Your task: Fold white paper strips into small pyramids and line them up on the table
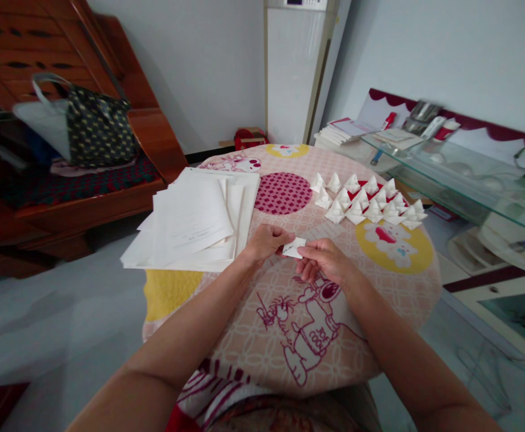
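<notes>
A small folded piece of white paper with some dark print is held up between my two hands, over the middle of the round table. My left hand pinches its left edge between thumb and fingers. On the other side, my right hand grips the right edge, thumb on top and the lower fingers curled beneath. Several folded white paper boats stand in rows at the table's right side. To the left lies a stack of white paper sheets, the top one partly printed.
A patterned tablecloth covers the table. A glass shelf with cups and papers stands at the right. On the left, a wooden bench carries a dark patterned bag. A tall white cabinet-like unit rises behind.
</notes>
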### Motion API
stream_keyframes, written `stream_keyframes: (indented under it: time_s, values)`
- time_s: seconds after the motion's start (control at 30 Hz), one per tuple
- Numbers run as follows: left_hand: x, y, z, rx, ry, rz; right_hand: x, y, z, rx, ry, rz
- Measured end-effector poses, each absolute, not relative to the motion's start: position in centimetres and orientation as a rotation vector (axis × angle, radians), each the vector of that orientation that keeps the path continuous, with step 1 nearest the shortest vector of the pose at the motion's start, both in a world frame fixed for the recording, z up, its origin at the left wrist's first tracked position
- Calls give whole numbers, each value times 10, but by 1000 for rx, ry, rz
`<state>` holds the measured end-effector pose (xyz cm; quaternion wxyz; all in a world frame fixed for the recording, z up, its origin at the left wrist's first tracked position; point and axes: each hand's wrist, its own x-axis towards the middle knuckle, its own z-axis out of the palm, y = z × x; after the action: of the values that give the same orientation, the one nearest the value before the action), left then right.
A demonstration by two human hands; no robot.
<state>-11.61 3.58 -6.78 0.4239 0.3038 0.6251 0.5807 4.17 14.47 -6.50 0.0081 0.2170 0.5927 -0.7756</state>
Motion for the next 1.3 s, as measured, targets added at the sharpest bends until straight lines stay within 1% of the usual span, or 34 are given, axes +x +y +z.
stream_keyframes:
  time_s: [0.3,0.4,0.53,0.63,0.73,0.87,1.0,1.2,1.3]
  values:
    - [-112,34,-59,696,1485,1447,38,137,-63,789,2125,-2421]
    - [-111,34,-58,706,1444,1377,37,137,-66,862,2204,-2439]
    - [-111,35,-60,779,1576,1306,36,137,-68,939,2248,-2437]
    - [-112,34,-60,847,1678,1304,36,137,-67,884,2206,-2423]
    - [-114,32,-59,891,1659,1331,37,138,-64,809,2194,-2426]
    - [-115,33,-59,977,1536,1425,39,138,-61,810,2267,-2438]
    - [-113,34,-58,1020,1530,1533,38,135,-62,809,2306,-2399]
    - [-111,34,-60,986,1540,1595,37,133,-61,784,2292,-2397]
    - [-112,35,-61,986,1522,1554,38,133,-60,780,2276,-2395]
